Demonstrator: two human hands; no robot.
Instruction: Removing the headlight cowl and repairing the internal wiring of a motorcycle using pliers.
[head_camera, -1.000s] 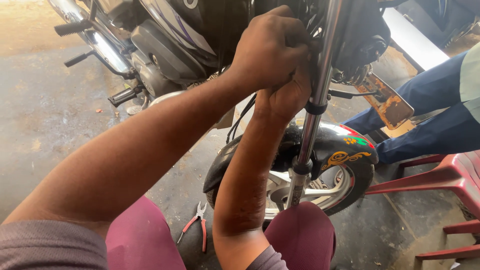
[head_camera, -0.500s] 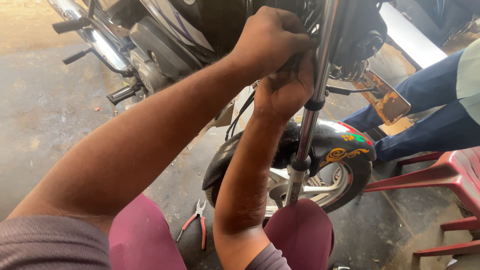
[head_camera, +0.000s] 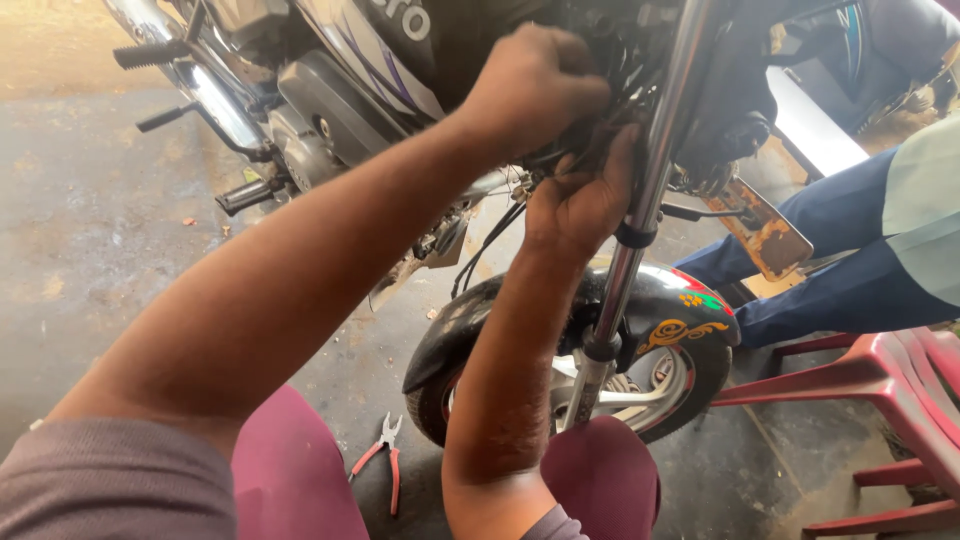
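- Both hands have crept slightly higher against the motorcycle (head_camera: 330, 90) since a second ago, and the view has swung a little to the left, so more of the engine side shows.
- That motorcycle stands on the concrete floor (head_camera: 90, 220) with its front end toward the person, and the chrome fork tube (head_camera: 640, 230) runs steeply from the top of the view down to the front wheel (head_camera: 660, 390).
- Just left of that tube, below the steering head, sits the bundle of black cables (head_camera: 480, 250), straight ahead of and above the person's knees.
- Left hand (head_camera: 530, 90) is the higher one, curled shut over the wiring cluster; what its fingertips pinch I cannot tell.
- Right hand (head_camera: 580, 195) is directly beneath it, touching it, fingers bent up into the same cluster beside the fork tube; its grip is hidden too.
- Red-handled pliers (head_camera: 380, 465) lie on the floor between the knees, well apart from both hands.
- Another person's blue trouser legs (head_camera: 830, 260) and a red plastic chair (head_camera: 880, 390) are on the right.
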